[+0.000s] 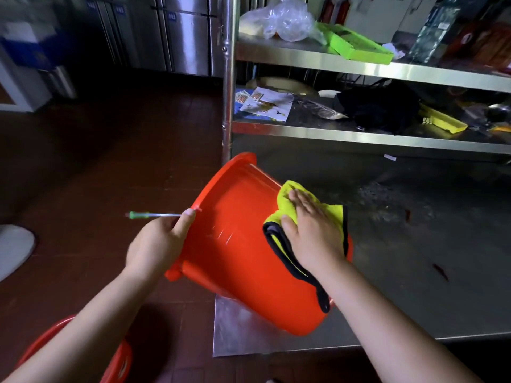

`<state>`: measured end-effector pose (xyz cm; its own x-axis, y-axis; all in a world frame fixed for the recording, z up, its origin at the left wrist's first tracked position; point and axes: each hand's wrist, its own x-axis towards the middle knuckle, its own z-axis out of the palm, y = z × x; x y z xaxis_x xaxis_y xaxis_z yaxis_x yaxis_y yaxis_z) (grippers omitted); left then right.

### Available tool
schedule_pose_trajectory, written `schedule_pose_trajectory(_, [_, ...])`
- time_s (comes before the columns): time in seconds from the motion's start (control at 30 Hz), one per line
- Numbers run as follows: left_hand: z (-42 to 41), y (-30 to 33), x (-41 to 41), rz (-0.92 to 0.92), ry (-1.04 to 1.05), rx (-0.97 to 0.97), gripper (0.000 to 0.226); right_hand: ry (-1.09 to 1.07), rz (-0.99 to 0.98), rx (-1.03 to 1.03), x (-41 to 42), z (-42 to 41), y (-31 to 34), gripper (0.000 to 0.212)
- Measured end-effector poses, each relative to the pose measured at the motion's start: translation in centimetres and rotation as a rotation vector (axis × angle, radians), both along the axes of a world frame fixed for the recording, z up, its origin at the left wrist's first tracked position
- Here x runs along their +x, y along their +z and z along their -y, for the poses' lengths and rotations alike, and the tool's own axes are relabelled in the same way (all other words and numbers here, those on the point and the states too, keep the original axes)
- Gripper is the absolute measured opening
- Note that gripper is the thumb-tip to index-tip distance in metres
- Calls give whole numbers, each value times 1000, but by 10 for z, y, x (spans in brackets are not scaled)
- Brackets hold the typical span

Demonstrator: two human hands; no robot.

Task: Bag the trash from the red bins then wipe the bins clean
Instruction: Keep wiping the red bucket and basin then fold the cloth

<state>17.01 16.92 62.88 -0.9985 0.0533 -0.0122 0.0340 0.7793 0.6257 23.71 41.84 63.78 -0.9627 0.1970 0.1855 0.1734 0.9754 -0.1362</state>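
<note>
A red bin (pixel 237 244) lies tilted on its side over the corner of a steel table (pixel 414 258), its mouth turned left and away from me. My left hand (pixel 157 241) grips the bin's rim, thumb on the outside. My right hand (pixel 312 230) presses a yellow cloth with a black edge (pixel 287 200) flat against the bin's outer wall. A thin metal handle with a green grip (pixel 146 215) sticks out to the left from the rim. A second red bin (pixel 119 363) shows partly at the bottom left, behind my left forearm.
Steel shelves (pixel 359 134) rise behind the table, carrying a plastic bag (pixel 284 20), a green tray (pixel 356 45), papers (pixel 265 103), dark cloth and yellow items. The floor (pixel 96 161) is dark red tile. Steel cabinets (pixel 179 31) stand at the back left. A white object (pixel 13 247) lies at the far left.
</note>
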Motion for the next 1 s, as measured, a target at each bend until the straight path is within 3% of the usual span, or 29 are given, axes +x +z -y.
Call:
schedule_pose_trajectory(0.1, [19, 17, 8, -109, -80, -521, 68, -3, 5, -30, 2, -3, 0, 60])
schedule_pose_trajectory(0.2, [20, 43, 5, -359, -74, -607, 65, 24, 14, -6, -2, 7, -1, 60])
schedule_pose_trajectory(0.27, [14, 55, -7, -513, -57, -489, 56, 51, 9, 17, 0, 16, -2, 61])
schedule_pose_trajectory(0.33, [-1, 53, -23, -484, -115, -348, 43, 73, -3, 44, 5, 26, -5, 62])
schedule_pose_trajectory(0.4, [-15, 41, -38, -162, -167, -164, 45, 70, -14, 69, 10, 33, -7, 63])
schedule_pose_trajectory(0.47, [-24, 31, -40, 212, -177, 237, 51, 52, -11, 92, 13, 41, -9, 65])
schedule_pose_trajectory(0.53, [-30, 26, -36, 242, -143, 450, 56, 27, -14, 109, 9, 52, -8, 68])
schedule_pose_trajectory(0.67, [-40, 20, -29, 68, -46, 443, 61, 127, -16, 109, -19, 94, -3, 72])
schedule_pose_trajectory(0.83, [-28, 14, -23, 29, -37, 474, 52, 274, -66, 111, -37, 105, -1, 63])
schedule_pose_trajectory(1.0, [-22, 6, -14, 14, -54, 468, 52, 168, -55, 17, -22, 57, 1, 61])
